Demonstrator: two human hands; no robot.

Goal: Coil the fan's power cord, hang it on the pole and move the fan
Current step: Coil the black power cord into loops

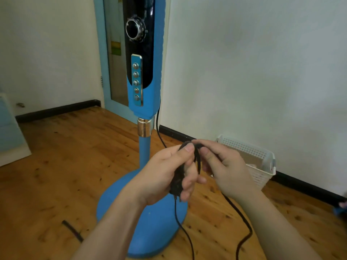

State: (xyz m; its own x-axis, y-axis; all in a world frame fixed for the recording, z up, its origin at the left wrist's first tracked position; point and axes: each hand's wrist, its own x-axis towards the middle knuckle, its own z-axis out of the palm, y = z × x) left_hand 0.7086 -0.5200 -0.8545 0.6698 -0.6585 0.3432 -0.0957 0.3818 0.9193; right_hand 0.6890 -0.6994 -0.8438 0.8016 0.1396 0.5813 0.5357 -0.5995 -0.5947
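- Head view: your left hand clenches the coiled cord, loops hanging lengthwise through the fist, above the fan base.
- Right hand pinches the coil's top bend.
- Pole stands just behind the coil, left hand nearer.
- Slack trails to the floor, near edge.

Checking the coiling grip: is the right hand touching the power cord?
Touching. The head view shows the right hand pinching the power cord at the top of the coil.
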